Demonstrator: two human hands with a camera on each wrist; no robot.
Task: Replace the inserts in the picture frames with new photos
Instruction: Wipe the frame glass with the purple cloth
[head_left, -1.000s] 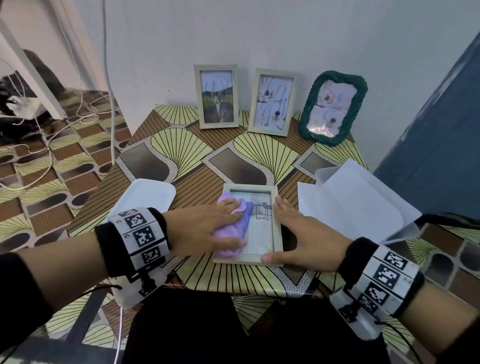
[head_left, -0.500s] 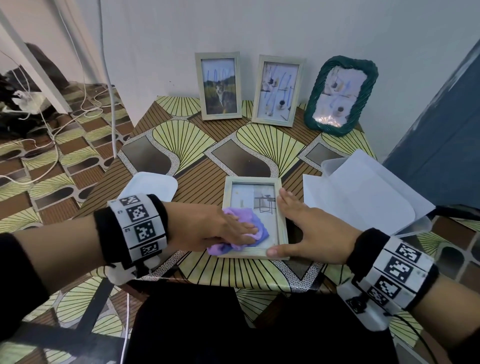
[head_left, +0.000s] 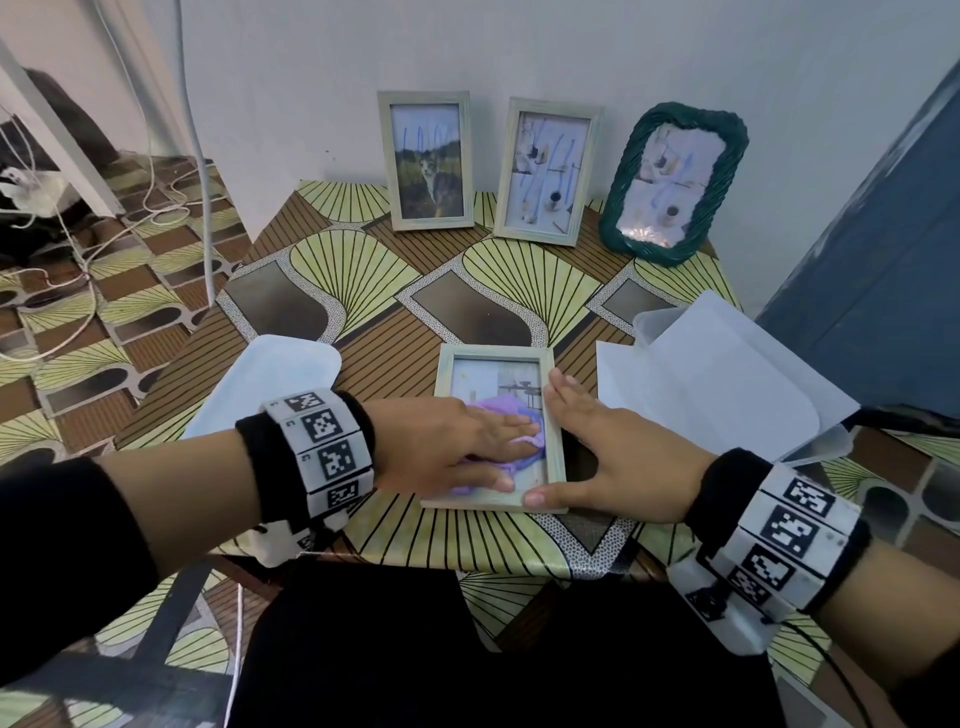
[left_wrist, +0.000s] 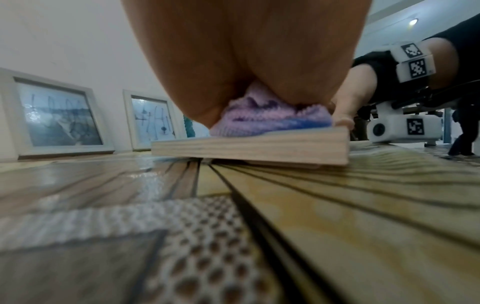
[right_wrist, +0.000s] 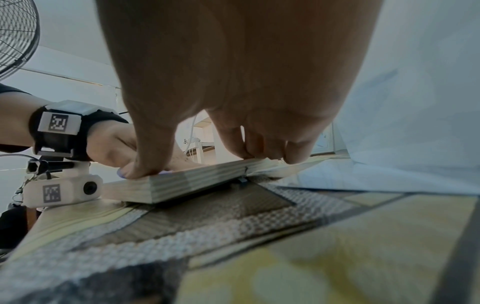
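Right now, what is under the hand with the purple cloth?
Under the left hand is the purple cloth, pressed onto the glass of the flat picture frame. The photo's lower part is covered; only its top shows.

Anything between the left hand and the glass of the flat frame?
Yes: a purple cloth lies under the left hand, pressed onto the flat frame glass. The right hand touches that frame's right edge directly.

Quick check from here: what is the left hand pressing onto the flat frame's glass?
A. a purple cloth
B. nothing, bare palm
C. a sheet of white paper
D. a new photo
A: the left hand presses a purple cloth onto the flat frame, which the right hand steadies.
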